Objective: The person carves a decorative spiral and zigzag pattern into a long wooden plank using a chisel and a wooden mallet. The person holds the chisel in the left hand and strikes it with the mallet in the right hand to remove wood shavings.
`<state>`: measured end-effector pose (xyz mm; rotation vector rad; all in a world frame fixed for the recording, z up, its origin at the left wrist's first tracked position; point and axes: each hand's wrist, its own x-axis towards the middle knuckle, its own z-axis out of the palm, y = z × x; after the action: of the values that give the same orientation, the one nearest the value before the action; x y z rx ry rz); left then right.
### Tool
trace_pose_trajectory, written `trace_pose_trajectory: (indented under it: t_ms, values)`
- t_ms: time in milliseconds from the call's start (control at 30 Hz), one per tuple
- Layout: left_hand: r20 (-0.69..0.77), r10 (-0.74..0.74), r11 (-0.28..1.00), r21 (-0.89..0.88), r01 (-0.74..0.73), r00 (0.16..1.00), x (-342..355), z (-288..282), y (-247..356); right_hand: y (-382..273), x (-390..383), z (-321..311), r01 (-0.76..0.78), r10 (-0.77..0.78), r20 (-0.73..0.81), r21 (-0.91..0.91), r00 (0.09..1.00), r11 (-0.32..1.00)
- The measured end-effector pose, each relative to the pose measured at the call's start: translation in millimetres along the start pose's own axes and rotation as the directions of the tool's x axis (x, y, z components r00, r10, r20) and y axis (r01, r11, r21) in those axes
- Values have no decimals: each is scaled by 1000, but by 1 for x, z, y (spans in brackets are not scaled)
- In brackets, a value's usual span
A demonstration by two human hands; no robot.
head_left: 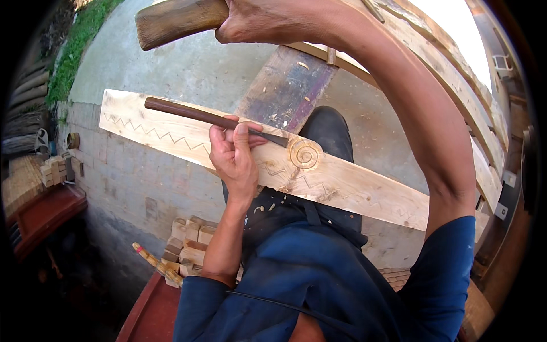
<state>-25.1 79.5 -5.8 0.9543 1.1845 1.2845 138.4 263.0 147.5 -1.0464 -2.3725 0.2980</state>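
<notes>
Straight to the work: the plank (336,183) lies slantwise in front of the person's lap, running from just past nine o'clock to just past three, where it slips in under the right arm. Pale wood, this, with a zigzag (165,134) scored along it and a tight spiral (305,154) cut near its middle, just off to one o'clock of the lap.

And there's the left hand (235,162), fingers wrapped snugly around the chisel (196,113), low down where the brown handle nears the steel, thumb up against it. The blade's tip sits at the spiral's rim, about ten o'clock on the ring, while the butt of the handle points off between nine and ten.

Up at twelve, look, the right hand (256,21)! It's clamped on the mallet (179,24), a chunky brown lump of wood, lifted well clear of the chisel, its head pointing to nine. Part of that grip is cut off at the top, so I can't make out every finger.

Beneath the plank runs a stained surface (279,85), heading away towards twelve, dotted with shavings (303,65). Small blocks (191,242) are heaped down at seven, by the left forearm; long boards (439,62) stretch away at two, and grass (71,54) shows green at ten.
</notes>
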Motion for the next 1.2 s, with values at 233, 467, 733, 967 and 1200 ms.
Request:
trace_pose_trajectory:
  t_ms: [233, 467, 733, 967, 1200]
  values:
    - [-2, 30, 997, 68, -30, 1000, -2, -1, -2, -12, 18, 10, 45, -45, -4, -24, 999, 999]
    - [7, 80, 995, 51, -81, 997, -4, 1, -2, -21, 46, 21, 129, -133, -75, -55, 988, 990]
    - [7, 64, 995, 79, -64, 998, -3, -1, 0, -90, 82, 2, -165, 218, 190, -264, 957, 951]
    - [28, 114, 989, 92, -116, 993, -5, 3, -1, -59, 89, 21, 179, -184, -65, -71, 981, 981]
    - [13, 135, 985, 103, -135, 991, -8, -5, -8, -72, 108, 47, 486, -370, 392, -255, 842, 836]
